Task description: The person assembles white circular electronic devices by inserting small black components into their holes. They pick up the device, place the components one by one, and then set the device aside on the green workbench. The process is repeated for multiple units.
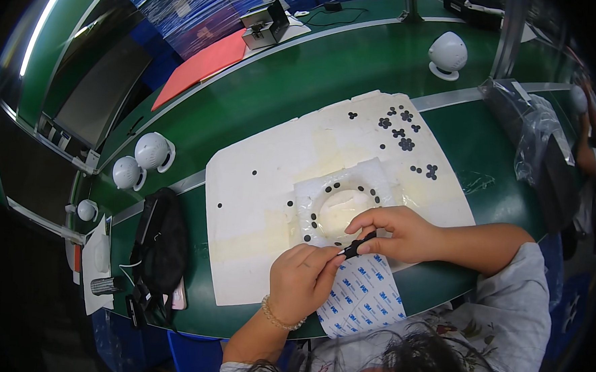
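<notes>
Both hands meet above the near edge of the white board (254,251). Between their fingertips is a small black piece (359,246) with a whitish bit at its left end; its exact kind is hard to make out. My left hand (301,280), with a beaded bracelet on its wrist, pinches the left end. From the right, my right hand (400,236) grips the other end between thumb and fingers. Just beyond them lies a white foam block (304,194) with a round recess, ringed by small black discs (314,225). A white sheet with blue print (363,300) lies under the hands.
Clusters of black discs (406,144) dot the board's far right. White rounded devices (155,151) stand at left, another (448,56) at the far right. A black pouch (162,239) lies left of the board. Plastic bags (537,131) sit at right, a red sheet (200,66) farther back.
</notes>
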Demonstrator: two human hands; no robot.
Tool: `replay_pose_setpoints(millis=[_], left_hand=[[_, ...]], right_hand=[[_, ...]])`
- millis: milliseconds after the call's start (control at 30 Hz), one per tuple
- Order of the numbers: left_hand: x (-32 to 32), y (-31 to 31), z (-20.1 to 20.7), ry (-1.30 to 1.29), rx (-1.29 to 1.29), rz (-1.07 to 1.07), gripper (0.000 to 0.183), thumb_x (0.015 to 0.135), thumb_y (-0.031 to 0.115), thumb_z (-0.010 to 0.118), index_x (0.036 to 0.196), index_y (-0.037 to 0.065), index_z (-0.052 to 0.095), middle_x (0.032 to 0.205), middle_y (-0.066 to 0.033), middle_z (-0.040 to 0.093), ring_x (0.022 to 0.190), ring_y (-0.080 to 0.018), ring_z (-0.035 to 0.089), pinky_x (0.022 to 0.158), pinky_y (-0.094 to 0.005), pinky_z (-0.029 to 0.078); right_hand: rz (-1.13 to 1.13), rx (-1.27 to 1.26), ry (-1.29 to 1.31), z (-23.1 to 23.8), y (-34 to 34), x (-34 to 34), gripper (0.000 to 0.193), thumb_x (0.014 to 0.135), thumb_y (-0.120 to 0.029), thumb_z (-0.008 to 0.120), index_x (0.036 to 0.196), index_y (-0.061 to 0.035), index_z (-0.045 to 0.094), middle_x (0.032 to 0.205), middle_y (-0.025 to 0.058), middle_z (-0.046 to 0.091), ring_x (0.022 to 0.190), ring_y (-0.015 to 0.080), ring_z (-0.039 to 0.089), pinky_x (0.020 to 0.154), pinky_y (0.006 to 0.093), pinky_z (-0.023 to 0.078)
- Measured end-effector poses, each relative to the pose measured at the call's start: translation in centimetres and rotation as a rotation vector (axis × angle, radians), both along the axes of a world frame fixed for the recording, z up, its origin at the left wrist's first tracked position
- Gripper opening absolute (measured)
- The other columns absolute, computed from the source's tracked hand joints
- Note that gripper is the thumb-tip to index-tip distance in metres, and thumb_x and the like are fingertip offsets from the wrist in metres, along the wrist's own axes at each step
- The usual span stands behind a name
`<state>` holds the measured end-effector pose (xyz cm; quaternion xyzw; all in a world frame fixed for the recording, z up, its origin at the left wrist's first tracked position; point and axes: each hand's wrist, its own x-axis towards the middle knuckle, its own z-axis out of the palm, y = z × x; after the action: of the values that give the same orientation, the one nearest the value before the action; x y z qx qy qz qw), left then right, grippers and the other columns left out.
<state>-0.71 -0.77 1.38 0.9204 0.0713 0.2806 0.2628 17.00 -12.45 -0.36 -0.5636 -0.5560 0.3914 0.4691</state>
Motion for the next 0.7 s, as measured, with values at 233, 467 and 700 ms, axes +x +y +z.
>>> replay_pose_setpoints(millis=[233, 467, 700], left_hand=[[-0.07, 0.07, -0.03, -0.02, -0.01, -0.006, 0.007, 0.075, 0.007, 0.066, 0.08, 0.004, 0.061, 0.061, -0.006, 0.055, 0.052, -0.0216, 0.051, 0.048, -0.0307, 0.04], [0.0, -0.09, -0.07, -0.024, -0.02, 0.005, 0.006, 0.077, 0.008, 0.064, 0.078, 0.003, 0.061, 0.059, -0.0062, 0.053, 0.052, -0.022, 0.05, 0.049, -0.0306, 0.039], [0.03, 0.09, -0.07, 0.015, -0.01, -0.002, 0.007, 0.075, 0.008, 0.065, 0.08, 0.004, 0.061, 0.062, -0.0067, 0.056, 0.054, -0.0227, 0.053, 0.049, -0.0318, 0.041]], right_hand=[[0.004, 0.017, -0.039, 0.31, -0.16, 0.18, 0.035, 0.081, -0.019, 0.063, 0.113, -0.0086, 0.055, 0.094, 0.0072, 0.064, 0.086, 0.0146, 0.061, 0.075, 0.0265, 0.047], [0.001, 0.034, -0.066, 0.56, -0.29, 0.21, 0.034, 0.081, -0.019, 0.064, 0.113, -0.0094, 0.055, 0.093, 0.008, 0.065, 0.085, 0.0156, 0.062, 0.075, 0.0273, 0.047], [-0.035, -0.052, -0.041, 0.57, -0.28, 0.21, 0.044, 0.08, -0.016, 0.064, 0.12, -0.0111, 0.047, 0.085, 0.0082, 0.067, 0.081, 0.0173, 0.063, 0.072, 0.0279, 0.047]])
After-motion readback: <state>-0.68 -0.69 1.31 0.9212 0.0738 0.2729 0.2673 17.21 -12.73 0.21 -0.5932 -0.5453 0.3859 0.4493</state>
